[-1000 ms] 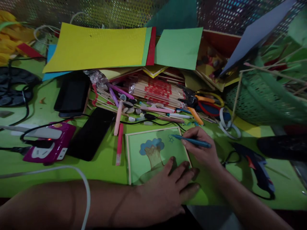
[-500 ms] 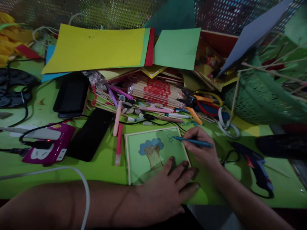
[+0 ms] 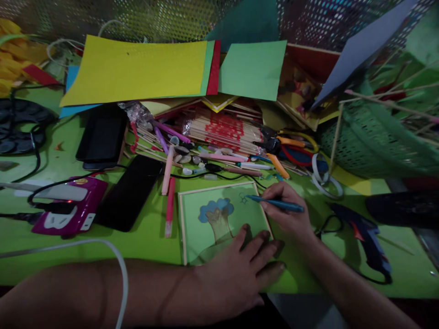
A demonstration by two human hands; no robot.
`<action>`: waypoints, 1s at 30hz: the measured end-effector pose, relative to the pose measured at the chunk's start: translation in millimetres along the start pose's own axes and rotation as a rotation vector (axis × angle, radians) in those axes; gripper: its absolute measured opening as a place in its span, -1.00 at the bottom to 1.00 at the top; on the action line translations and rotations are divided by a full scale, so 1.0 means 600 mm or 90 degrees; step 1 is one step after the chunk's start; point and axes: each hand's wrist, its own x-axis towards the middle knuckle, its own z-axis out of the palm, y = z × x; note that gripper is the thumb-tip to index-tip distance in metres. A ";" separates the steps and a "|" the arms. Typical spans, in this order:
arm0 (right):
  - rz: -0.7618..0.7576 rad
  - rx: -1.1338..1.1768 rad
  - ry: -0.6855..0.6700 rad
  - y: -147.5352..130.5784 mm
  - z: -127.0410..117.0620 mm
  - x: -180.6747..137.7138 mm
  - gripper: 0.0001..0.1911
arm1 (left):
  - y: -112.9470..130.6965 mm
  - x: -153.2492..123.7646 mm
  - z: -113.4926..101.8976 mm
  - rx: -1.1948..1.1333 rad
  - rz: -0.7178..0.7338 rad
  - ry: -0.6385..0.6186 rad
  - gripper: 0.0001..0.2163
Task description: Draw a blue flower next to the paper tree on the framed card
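The right hand (image 3: 286,212) is closed around a blue pen (image 3: 274,203), gripping it between thumb and fingers, with the pen lying almost level and its tip touching the upper right corner of a small green card (image 3: 206,228), right beside a little blue doodle. The card lies flat on the green counter (image 3: 147,237) near its front edge, bordered by thin wooden sticks, and carries a drawing of a tree with a blue top and a brown trunk. The left hand (image 3: 236,274) rests palm down with its fingers spread and open, gripping nothing, its fingertips pressing on the lower right part of the card. The two hands are close together but do not touch. Just left of the card lie a red marker (image 3: 170,206) and a black phone (image 3: 132,192); farther left sits a purple power strip (image 3: 70,205). Behind the card are a bundle of wooden sticks (image 3: 226,130), loose pens and pebbles, and orange-handled pliers (image 3: 277,153). Yellow paper (image 3: 137,68) and green paper (image 3: 252,68) lie at the back. To the right a glue gun (image 3: 366,237) rests on the counter, near a green basket (image 3: 377,141).
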 end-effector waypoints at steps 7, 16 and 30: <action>-0.004 -0.014 0.030 -0.004 0.004 0.001 -0.89 | 0.002 -0.001 0.003 -0.006 -0.003 -0.002 -0.39; -0.018 -0.027 0.051 -0.006 0.004 0.001 -0.88 | 0.001 -0.001 0.005 -0.004 -0.002 0.008 -0.38; -0.005 0.010 0.026 -0.002 -0.003 -0.007 -0.90 | 0.000 -0.002 0.004 -0.002 0.000 0.003 -0.37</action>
